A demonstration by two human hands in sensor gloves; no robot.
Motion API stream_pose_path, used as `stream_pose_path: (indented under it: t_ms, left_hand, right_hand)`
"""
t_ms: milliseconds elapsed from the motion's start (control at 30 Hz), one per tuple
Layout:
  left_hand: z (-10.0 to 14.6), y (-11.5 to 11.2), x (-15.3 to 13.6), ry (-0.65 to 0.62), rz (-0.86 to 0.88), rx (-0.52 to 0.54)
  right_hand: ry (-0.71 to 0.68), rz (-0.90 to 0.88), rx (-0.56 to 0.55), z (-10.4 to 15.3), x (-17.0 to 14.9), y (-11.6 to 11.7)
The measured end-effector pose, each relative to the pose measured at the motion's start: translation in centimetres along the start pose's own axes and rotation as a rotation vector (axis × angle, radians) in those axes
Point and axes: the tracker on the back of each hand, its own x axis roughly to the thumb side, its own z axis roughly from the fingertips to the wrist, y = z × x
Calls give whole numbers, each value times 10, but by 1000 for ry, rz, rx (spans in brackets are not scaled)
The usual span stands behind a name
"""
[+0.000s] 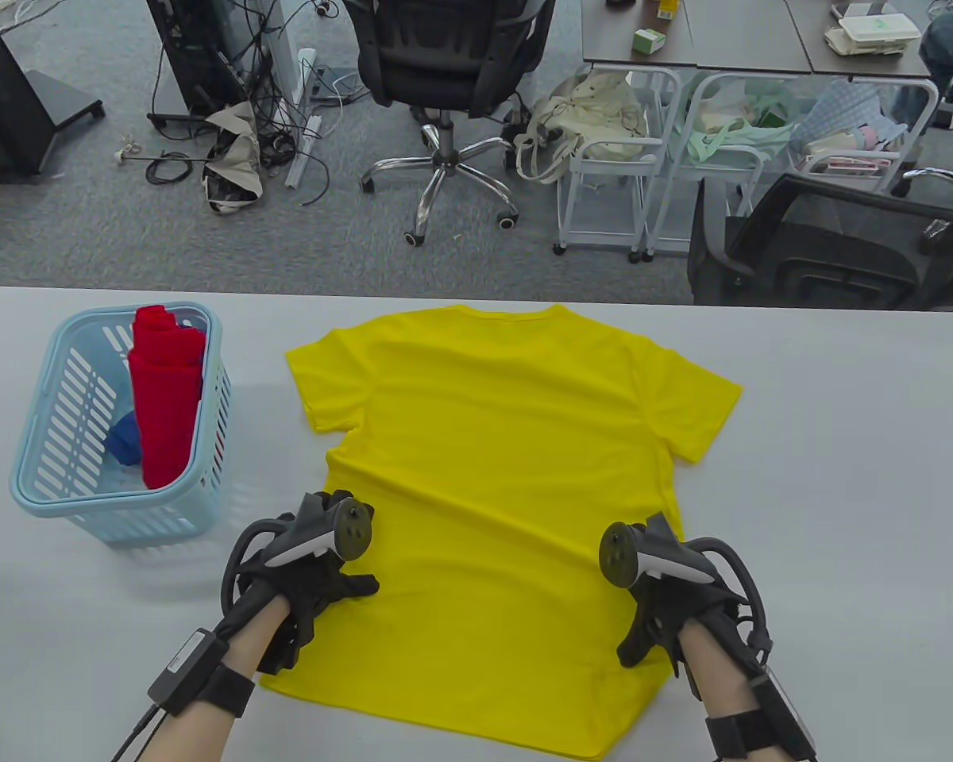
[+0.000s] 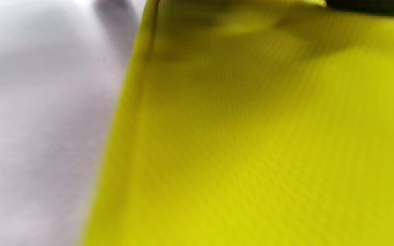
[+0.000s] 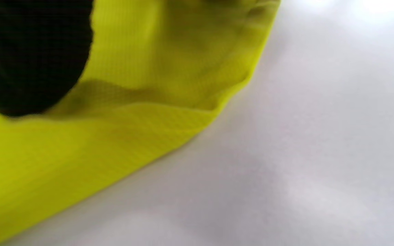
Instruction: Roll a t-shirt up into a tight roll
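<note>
1. Office floor behind your bench: grey carpet, a black mesh chair [image 1: 445,55] on a chrome star base, a cable tangle, and white wire carts [image 1: 611,171] holding bags.
2. Your work surface is a matte white table [image 1: 842,444], smooth and flat.
3. The yellow t-shirt [image 1: 508,476] lies spread flat at table centre, neck toward the far edge, hem toward you. Both short sleeves are out to the sides. In the wrist views the fabric shows a fine knit weave.
4. Your left hand [image 1: 318,571] in its black glove rests on the shirt's left side near the hem, with the thumb sticking out to the right across the cloth. The fingers are hidden under the tracker, so I can't tell whether they're spread or pinching.
5. Your right hand [image 1: 667,587] sits on the shirt's right edge near the hem, thumb pointing down and to the left. Its fingers are also hidden; grip can't be told.
6. The right wrist view shows a black gloved fingertip [image 3: 29,58] on the yellow cloth, with a soft ridge of fabric bunched beside the side edge. It's blurry, so this is possibly just a wrinkle.
7. The left wrist view shows the stitched side seam running along the white table.
8. A light blue slotted plastic basket [image 1: 55,476] sits left of the shirt, apart from it. It holds a red rolled garment [image 1: 167,397] standing on end and something blue [image 1: 125,440] beside that.
</note>
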Motion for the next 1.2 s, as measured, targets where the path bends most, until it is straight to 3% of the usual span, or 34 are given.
stream_pose_path:
  t_ms: [67,133,233,300,400,467,533,600,667,800,933,1133,1200]
  left_hand:
    - [16,9,7,5,-137,69]
    - [27,19,8,39,-133,201]
    - [24,19,2,40,-37,232]
    - [12,8,-1,28,-20,160]
    - [1,-4,0,17,-36,74]
    - [5,1,2,20,-49,125]
    - [12,9,6,20,-46,181]
    - [16,11,9,19,-56,275]
    - [14,9,12,35,-80,332]
    - [4,3,13,6,-64,214]
    - [12,18,16,50,-97,310]
    - [1,3,14,26,-58,211]
    - [-1,-1,11,25,-44,188]
  right_hand:
    - [33,11,-13,2,-3,-2]
    - [66,7,-40,4,-5,-7]
    - [141,5,-124,9,-7,-14]
    - [105,-77,-166,10,-7,-14]
    - [-6,-218,-122,2,-1,-6]
    - [-13,-188,-57,-6,2,0]
    - [40,-79,-62,-11,-4,-2]
    - [50,-152,-52,-11,-12,-5]
    - [91,-111,-47,-8,-22,-7]
    - [85,-104,-49,2,-25,-4]
    - [53,-132,-58,-2,-16,-2]
    - [74,33,-67,5,7,-9]
    - [64,2,-87,7,7,-14]
